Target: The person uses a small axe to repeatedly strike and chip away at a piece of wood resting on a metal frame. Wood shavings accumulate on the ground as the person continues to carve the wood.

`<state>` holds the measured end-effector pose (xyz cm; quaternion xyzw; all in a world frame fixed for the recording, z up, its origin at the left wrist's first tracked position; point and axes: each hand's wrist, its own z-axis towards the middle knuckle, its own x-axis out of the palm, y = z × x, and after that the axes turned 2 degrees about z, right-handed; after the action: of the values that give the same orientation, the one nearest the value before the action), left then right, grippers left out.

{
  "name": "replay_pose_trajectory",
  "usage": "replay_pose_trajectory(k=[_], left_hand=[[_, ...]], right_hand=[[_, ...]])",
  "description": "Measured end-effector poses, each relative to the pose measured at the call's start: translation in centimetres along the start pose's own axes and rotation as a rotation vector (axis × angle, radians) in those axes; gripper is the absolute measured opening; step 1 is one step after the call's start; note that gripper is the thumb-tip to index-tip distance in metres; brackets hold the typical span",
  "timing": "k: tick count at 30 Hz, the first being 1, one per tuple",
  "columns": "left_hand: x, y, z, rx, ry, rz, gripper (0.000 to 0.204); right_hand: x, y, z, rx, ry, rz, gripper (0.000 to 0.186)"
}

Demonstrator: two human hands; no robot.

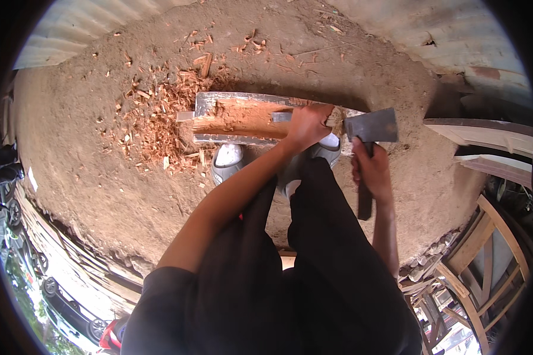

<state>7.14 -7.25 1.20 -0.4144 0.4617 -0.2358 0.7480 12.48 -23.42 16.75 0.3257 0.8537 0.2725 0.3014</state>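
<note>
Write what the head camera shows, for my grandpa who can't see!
A person's right hand grips a flat-bladed hatchet, with the left hand on a hollowed piece of wood. Wood chips lie scattered on the dirt ground.

Short sleeve [160, 302] and trousers [337, 254] are dark — shoes [225, 173] are grey.

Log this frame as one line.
left hand: at hollowed wood | right hand: gripping broad-bladed tool | wood chips: on ground, mostly left
</note>
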Motion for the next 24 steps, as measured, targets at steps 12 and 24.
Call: replay_pose_trajectory(k=[12, 24], left_hand=[[-0.3, 0.0, 0.0, -0.034, -0.062, -0.048, 0.021], [-0.6, -0.2, -0.1, -0.037, -0.077, -0.119, 0.02]], right_hand=[[1.1, 1.7, -1.7, 0.031, -0.101, 0.108, 0.036], [2.4, 0.5, -1.5, -0.047, -0.169, 0.051, 0.042]])
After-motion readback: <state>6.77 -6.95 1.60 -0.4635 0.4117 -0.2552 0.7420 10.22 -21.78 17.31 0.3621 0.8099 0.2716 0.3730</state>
